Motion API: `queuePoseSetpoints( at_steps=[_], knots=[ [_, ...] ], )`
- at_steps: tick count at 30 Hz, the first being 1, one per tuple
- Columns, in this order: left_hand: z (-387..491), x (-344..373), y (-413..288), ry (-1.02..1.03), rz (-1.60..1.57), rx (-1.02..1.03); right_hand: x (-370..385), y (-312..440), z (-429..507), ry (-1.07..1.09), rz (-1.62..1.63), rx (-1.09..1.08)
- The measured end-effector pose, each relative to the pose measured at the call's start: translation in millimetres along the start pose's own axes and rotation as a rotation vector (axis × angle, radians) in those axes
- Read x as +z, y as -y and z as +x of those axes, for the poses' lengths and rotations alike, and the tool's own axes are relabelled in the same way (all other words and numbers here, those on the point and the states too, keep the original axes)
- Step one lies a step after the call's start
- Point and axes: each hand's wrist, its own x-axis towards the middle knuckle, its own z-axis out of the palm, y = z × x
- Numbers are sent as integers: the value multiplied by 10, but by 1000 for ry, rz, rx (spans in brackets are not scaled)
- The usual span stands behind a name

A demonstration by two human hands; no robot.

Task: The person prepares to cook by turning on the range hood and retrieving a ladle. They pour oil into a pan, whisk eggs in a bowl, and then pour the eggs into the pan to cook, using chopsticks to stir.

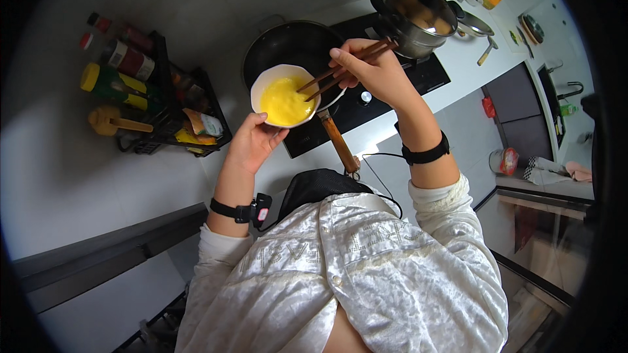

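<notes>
My left hand (257, 141) holds a white bowl (265, 82) by its near rim, tilted a little over the edge of a dark wok. Beaten egg (283, 103), bright yellow, lies in the bowl. In my right hand (370, 71) is a pair of brown wooden chopsticks (327, 77), their tips dipped in the egg. Behind and below the bowl the wok (294, 41) sits on a black cooktop (353, 117), its wooden handle (338, 142) pointing toward me. The wok's inside is partly hidden by the bowl and my right hand.
A steel pot with a glass lid (419, 14) stands right of the wok. On the left, a black rack (169, 103) holds bottles and packets. Farther right are a small pan (476, 24), a knife (526, 41), a sink faucet (571, 89) and bottles.
</notes>
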Motion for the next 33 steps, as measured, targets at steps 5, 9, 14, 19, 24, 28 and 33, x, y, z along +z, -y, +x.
queuePoseSetpoints(
  at_steps=[5,9,14,19,24,28,33],
  knots=[
    [297,-27,-300,-30,30,11,101,-197,226,-91,139,-44],
    [517,-29,-516,-54,20,44,147,-294,360,-48,235,-15],
    [713,-45,-671,-81,33,52,175,-361,522,-42,287,-4],
    [918,-83,-728,-125,80,43,296,-541,641,-102,288,16],
    [1171,-115,-721,-181,228,43,382,-793,702,-79,257,84],
    [1385,-120,-713,-256,372,34,430,-975,688,-83,263,164],
    [1566,-44,-746,-352,667,78,430,-1140,629,-118,304,182]
  ],
)
